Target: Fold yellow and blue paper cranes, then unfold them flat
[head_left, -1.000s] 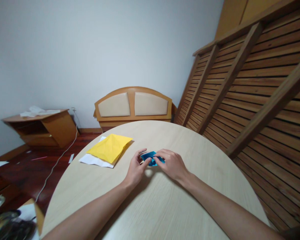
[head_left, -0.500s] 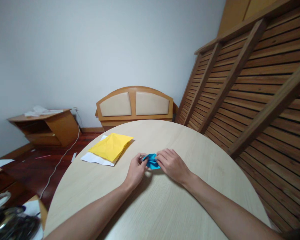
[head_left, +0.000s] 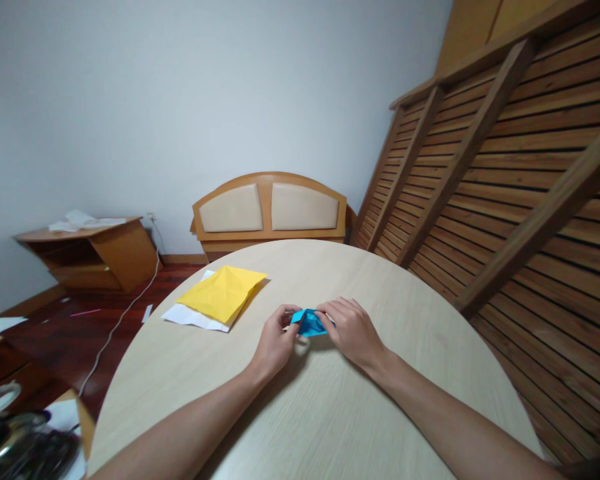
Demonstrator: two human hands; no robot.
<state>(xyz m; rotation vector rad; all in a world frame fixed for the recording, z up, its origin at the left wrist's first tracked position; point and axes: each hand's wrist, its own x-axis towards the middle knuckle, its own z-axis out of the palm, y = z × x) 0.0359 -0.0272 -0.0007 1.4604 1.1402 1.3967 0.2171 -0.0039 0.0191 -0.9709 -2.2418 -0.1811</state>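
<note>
Small folded blue paper [head_left: 310,323] just below frame centre, pinched from 2 sides and held close over the round table [head_left: 330,413], contact with the tabletop not clear. Left hand [head_left: 275,343] gripping its left edge, thumb and forefinger closed on the fold. Right hand [head_left: 353,330] gripping its right edge, fingers curled over the top, covering part of the paper. Both forearms running in from the bottom of the frame, crossing the lower table surface.

Up and left of the hands, well apart from them: yellow folded sheet [head_left: 223,293] lying flat on white paper [head_left: 187,317], the white edge peeking out along the lower left side. That stack sitting near the table's left rim, not overhanging as far as can be told.

Bare tabletop between stack and hands, also to the right of the hands out to the curved right rim, and beyond the hands toward the far rim.

Past the far rim, centre frame: padded headboard [head_left: 270,210] against the wall. Right side of frame: slatted wooden frame [head_left: 505,173], leaning close beside the table's right edge. Left of frame: low wooden cabinet [head_left: 87,253] with papers on top, white cable [head_left: 123,320] trailing over the dark floor. Lower left corner: dark, blurred clutter, not identifiable.
</note>
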